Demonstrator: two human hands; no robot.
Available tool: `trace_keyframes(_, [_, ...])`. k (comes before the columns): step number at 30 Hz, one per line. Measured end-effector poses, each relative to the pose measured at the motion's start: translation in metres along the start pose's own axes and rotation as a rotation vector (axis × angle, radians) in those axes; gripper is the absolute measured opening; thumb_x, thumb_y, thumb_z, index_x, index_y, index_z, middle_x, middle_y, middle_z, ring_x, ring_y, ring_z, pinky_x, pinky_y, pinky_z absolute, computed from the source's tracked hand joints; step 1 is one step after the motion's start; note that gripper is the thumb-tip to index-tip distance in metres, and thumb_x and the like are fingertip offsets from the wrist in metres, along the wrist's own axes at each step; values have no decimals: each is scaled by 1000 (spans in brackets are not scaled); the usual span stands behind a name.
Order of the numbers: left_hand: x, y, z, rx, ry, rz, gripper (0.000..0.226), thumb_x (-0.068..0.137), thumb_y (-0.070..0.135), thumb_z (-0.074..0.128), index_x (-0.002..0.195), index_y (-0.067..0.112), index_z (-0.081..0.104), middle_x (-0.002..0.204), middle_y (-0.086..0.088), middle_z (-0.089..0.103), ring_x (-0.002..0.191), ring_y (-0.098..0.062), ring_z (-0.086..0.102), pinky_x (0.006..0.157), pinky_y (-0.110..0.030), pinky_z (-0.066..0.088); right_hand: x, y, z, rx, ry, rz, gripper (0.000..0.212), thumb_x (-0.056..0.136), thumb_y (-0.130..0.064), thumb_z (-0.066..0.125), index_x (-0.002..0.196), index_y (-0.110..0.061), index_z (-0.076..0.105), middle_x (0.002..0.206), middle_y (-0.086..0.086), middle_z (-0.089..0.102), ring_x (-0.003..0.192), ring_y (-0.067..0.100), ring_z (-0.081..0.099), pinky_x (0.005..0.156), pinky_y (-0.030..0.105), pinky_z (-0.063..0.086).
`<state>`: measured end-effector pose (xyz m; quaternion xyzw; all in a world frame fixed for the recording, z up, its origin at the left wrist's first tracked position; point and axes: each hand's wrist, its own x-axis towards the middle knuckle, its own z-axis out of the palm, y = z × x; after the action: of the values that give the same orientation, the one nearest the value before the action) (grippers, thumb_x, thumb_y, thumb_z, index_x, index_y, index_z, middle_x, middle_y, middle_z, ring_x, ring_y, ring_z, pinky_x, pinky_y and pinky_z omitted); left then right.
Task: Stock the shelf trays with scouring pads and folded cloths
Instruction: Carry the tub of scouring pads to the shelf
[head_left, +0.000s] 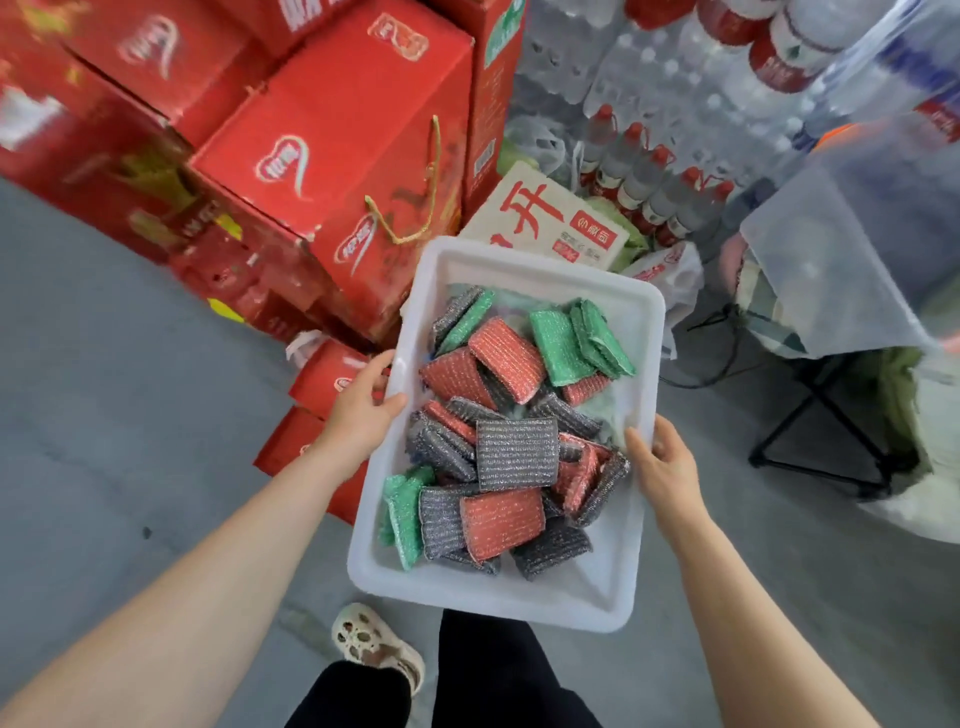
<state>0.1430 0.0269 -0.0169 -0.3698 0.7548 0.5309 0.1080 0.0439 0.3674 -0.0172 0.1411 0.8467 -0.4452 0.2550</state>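
A white plastic tray (597, 587) hangs in the air in front of me, held above the floor. It is filled with several scouring pads in red, green and grey; a grey pad (517, 453) lies on top near the middle. My left hand (363, 410) grips the tray's left rim, thumb over the edge. My right hand (662, 470) grips the right rim in the same way. No folded cloths are visible.
Red gift cartons (332, 156) are stacked at left and behind the tray. Shrink-wrapped packs of water bottles (654, 182) stand at the back right. A black folding stand (826, 431) under clear plastic sheeting is at right. Grey floor (104, 415) lies at left.
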Motion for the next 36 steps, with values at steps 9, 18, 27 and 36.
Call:
trace_keyframes(9, [-154,-122,-133,-336,134,-11,50,93,-5,54,136,19,50,102,1,55,86,-12,46,71,-10,40,-151,-6,110,-86,-44,-149,23,91,-40,63,110,-29,68,91,-6,73,76,16,62,76,40,52])
trace_keyframes(18, [-231,-224,-288,-257,403,-112,52,95,6,56,141,28,45,113,4,53,92,-11,51,89,-31,42,-237,-100,264,-301,-244,-318,16,95,-32,59,105,-19,58,80,-12,58,71,9,53,61,29,39])
trace_keyframes(27, [-204,-255,-432,-380,614,-191,52,96,8,56,144,22,43,118,-1,53,97,-15,49,82,-26,38,-237,-242,430,-371,-364,-489,17,89,-27,65,103,-17,68,94,14,70,84,36,62,74,43,50])
trace_keyframes(36, [-129,-248,-607,-552,832,-223,50,94,1,57,141,17,47,110,-5,54,91,-18,47,84,-27,37,-218,-433,623,-370,-539,-588,42,90,-22,66,130,-18,60,107,4,69,94,23,63,85,37,51])
